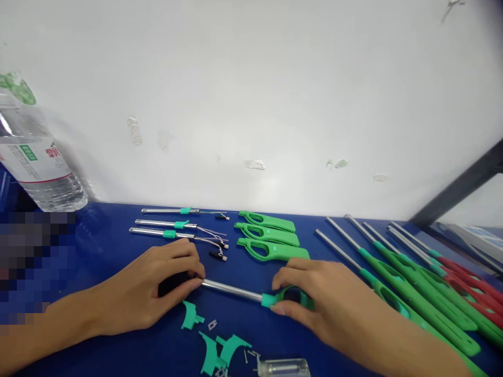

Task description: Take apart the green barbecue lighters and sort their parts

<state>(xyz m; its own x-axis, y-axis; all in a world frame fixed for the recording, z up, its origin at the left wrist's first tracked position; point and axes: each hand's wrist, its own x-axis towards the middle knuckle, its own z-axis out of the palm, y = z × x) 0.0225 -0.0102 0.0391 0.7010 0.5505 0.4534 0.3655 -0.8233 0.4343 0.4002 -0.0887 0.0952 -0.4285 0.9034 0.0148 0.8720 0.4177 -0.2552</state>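
Observation:
A long-necked gas lighter [236,291] with a silver tube and green handle lies across both my hands, just above or on the blue table. My left hand [157,288] pinches the tube's left end between thumb and fingers. My right hand [326,298] is closed around the green handle by the teal collar; its palm hides most of the handle. Below the tube are several curved teal pieces [190,315], a small pale clip [212,324], tiny screws [251,354] and a clear tank-like part [285,367], cut off by the frame's bottom edge.
Behind my hands lie three silver tubes [151,231] with wires and three green handle shells [288,253]. Green lighters [424,319] and red lighters [477,293] line the right. A water bottle [43,167] stands at left. A white wall [251,104] closes the back.

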